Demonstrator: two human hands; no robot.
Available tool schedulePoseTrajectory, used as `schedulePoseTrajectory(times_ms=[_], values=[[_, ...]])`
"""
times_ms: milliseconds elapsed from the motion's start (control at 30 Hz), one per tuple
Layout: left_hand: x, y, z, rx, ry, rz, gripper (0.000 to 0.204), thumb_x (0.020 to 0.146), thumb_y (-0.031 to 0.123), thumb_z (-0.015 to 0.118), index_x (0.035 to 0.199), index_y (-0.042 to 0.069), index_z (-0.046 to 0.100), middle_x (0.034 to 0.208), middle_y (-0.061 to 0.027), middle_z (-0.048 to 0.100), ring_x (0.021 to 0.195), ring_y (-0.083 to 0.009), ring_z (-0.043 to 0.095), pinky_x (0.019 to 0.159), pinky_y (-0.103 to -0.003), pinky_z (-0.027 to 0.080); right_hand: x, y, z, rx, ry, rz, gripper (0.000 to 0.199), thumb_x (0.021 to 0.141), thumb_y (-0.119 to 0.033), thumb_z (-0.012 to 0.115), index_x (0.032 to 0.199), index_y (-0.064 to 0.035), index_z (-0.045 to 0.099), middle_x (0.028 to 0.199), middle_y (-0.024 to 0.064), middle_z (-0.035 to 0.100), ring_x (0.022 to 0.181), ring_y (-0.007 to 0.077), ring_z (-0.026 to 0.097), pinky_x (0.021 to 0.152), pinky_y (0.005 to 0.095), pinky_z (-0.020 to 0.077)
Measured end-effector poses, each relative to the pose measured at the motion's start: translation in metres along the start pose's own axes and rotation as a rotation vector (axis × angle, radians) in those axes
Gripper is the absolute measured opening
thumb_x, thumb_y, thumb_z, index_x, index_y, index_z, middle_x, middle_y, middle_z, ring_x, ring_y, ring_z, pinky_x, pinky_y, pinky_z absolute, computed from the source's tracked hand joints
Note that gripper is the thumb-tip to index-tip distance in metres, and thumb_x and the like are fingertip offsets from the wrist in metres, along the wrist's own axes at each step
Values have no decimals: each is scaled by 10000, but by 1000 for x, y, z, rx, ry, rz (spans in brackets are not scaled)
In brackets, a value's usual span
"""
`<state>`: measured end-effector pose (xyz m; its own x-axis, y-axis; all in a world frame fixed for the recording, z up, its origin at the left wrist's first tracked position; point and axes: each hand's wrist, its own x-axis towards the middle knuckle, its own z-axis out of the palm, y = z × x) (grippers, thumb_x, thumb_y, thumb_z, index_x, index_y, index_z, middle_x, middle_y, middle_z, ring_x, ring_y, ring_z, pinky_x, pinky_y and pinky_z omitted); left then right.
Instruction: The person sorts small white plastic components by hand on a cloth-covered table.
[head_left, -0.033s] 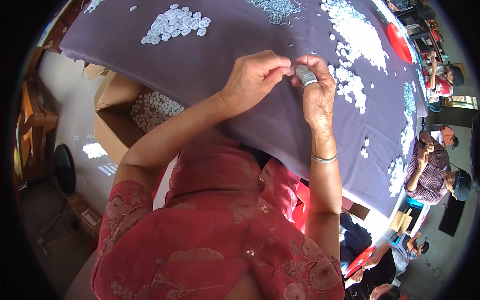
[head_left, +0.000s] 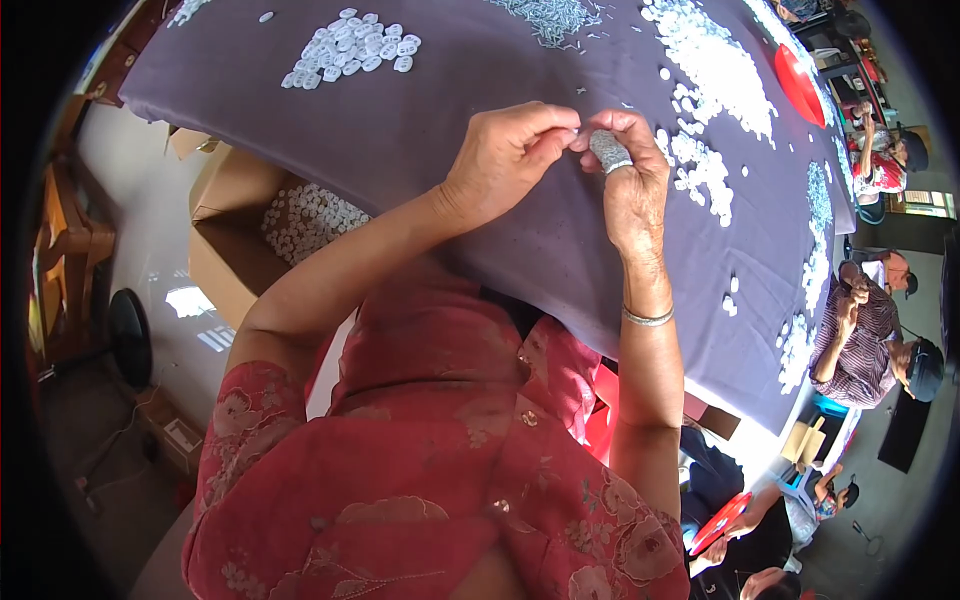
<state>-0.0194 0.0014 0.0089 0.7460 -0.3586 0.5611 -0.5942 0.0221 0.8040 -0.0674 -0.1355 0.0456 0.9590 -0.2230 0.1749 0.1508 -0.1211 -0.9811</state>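
Note:
Above the purple tablecloth (head_left: 420, 140), my hands nearly meet, fingertip to fingertip. My left hand (head_left: 512, 155) pinches thumb and forefinger together on a tiny piece; only a pale speck shows, too small to name. Facing it, my right hand (head_left: 635, 180) has its thumb and forefinger bent in a pinch, and whatever lies between them is hidden. A grey-white wrap (head_left: 609, 151) covers one finger of that hand. On the cloth beyond lie a heap of small metal-coloured pins (head_left: 548, 18) and a group of white oval pieces (head_left: 352, 45).
A large spread of small white pieces (head_left: 715, 75) runs along the right, with a red dish (head_left: 800, 87) farther off. Below the table's left edge stands an open cardboard box (head_left: 225, 235) holding many white pieces. Several people sit at the right, one in a striped shirt (head_left: 860, 335).
My left fingertips have drawn back very slightly to the left, showing a pale speck at their tips. The right hand has shifted a touch leftward.

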Motion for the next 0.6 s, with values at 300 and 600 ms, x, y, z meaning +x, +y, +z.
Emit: schedulePoseTrajectory(times_ms=[300, 600], values=[[5, 3, -4, -559, 61, -443, 137, 858, 82, 580, 980, 37, 624, 898, -31, 617, 790, -119, 612, 650, -247, 482, -1, 17, -6, -183, -2, -105, 68, 858, -22, 565, 918, -31, 598, 784, -11, 599, 679, 46, 519, 600, 191, 431], [0, -6, -6, -500, 7, -411, 98, 847, 49, 578, 928, 29, 630, 810, -15, 620, 728, -60, 574, 583, -202, 471, -6, 21, 4, -152, -23, -43, 53, 842, -41, 592, 879, -17, 621, 755, -15, 606, 625, 38, 484, 564, 182, 413]])
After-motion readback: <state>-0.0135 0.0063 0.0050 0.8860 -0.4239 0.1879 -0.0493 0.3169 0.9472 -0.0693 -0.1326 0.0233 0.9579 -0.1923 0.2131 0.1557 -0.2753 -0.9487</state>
